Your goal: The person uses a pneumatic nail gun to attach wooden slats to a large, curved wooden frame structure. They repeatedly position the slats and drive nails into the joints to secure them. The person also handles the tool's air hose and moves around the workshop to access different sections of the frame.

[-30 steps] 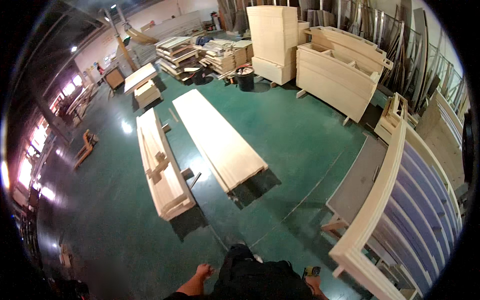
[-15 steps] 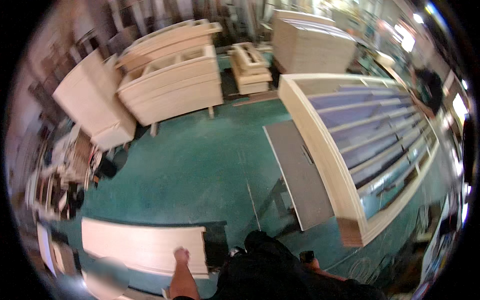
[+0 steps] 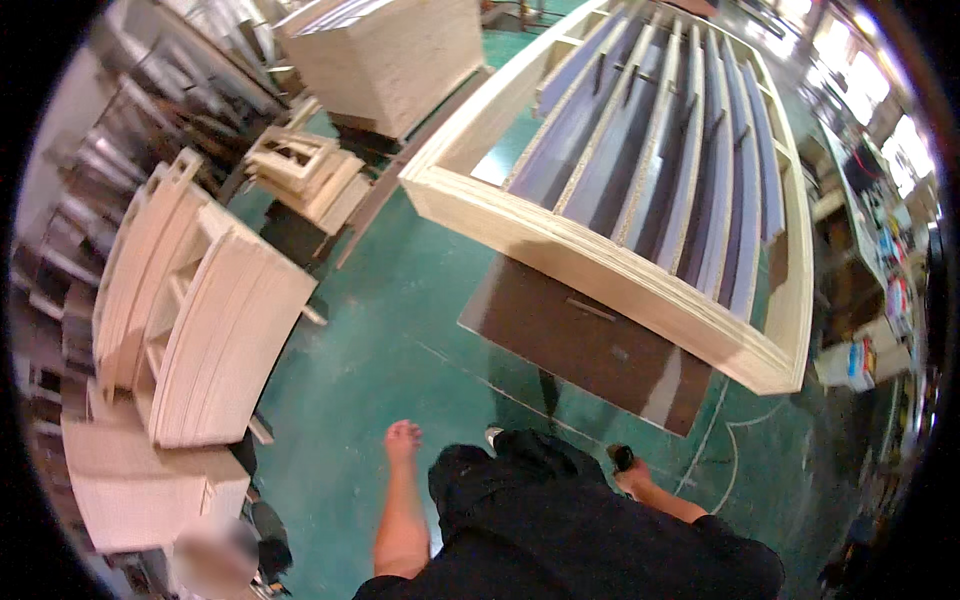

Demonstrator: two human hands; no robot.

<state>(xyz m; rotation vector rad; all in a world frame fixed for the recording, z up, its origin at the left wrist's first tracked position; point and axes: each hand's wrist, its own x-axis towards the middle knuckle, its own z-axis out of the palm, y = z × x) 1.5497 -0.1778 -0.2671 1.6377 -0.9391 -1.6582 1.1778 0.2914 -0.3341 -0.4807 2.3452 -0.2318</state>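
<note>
The dark tool [image 3: 622, 458] is in the right hand [image 3: 633, 477], whose grip is closed around it, above the green floor [image 3: 370, 340]. The left hand [image 3: 403, 440] is well apart — how far its grip is closed I cannot tell. Ahead, a brown board [image 3: 580, 345] shows beside a large wooden frame [image 3: 600, 272].

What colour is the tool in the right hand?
The tool in the right hand looks black at its visible end; see the head view.

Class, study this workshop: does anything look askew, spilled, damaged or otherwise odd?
Nothing looks spilled or clearly damaged. Slightly odd: inside the pale wooden frame, the rightmost purplish strip stops short of its neighbours' near ends, though that may be intended.
</note>
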